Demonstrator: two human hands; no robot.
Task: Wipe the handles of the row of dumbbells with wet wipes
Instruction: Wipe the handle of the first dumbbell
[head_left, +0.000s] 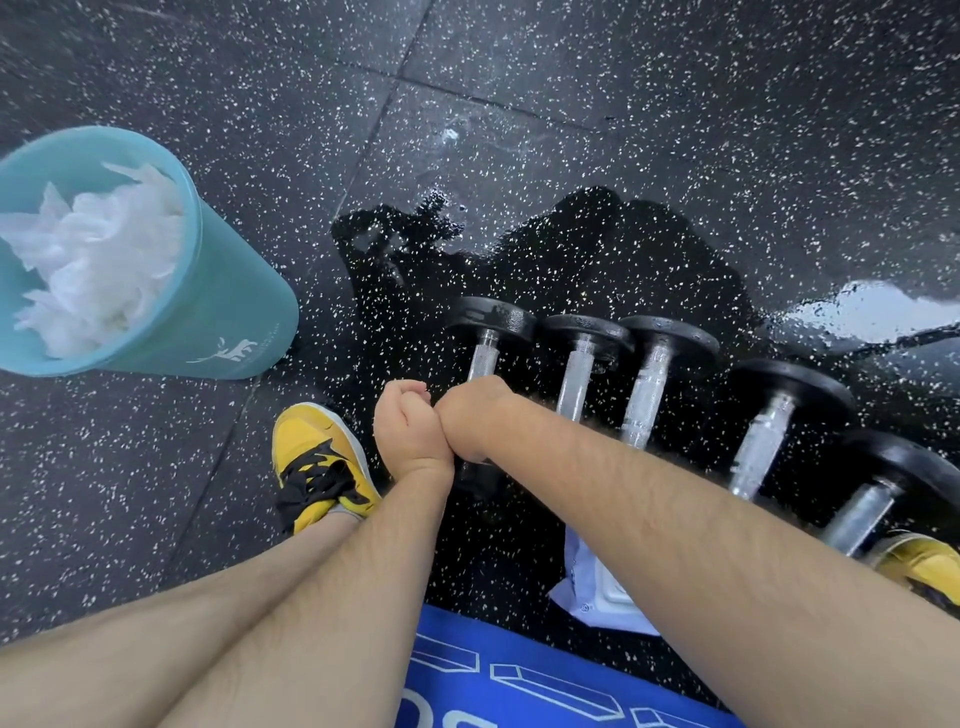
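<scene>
Dumbbells (649, 374): five black ones with metal handles lie side by side on the floor (623, 104), in a row running from the middle of the view toward the right edge.
First dumbbell (485, 353): leftmost in the row. Its far head and the upper part of its handle (483, 361) show, while the near part is hidden under the two hands.
Left hand (410, 431): fingers curled into a fist just left of that handle, knuckles touching the right hand. I cannot tell whether it holds anything.
Right hand (470, 415): back of the hand up, over the near part of the first dumbbell's handle. The fingers are hidden, so I cannot tell whether the grip is closed or loose.
Pack (592, 587): white and pale blue, on the floor near the person, mostly covered by the right forearm.
Bin (228, 312): teal, standing at the left, well apart from the row.
Wipes (98, 260): crumpled white sheets piled inside the bin. No wipe can be made out in either hand.
Puddle (571, 260): a dark, glossy wet area spreads under and beyond the row, with a bright reflection at the right.
Shoes: a yellow and black one (322, 462) sits just left of the hands, and another (919, 561) sits at the right edge by the last dumbbell.
Shorts (519, 675): blue with pale print, at the bottom edge.
</scene>
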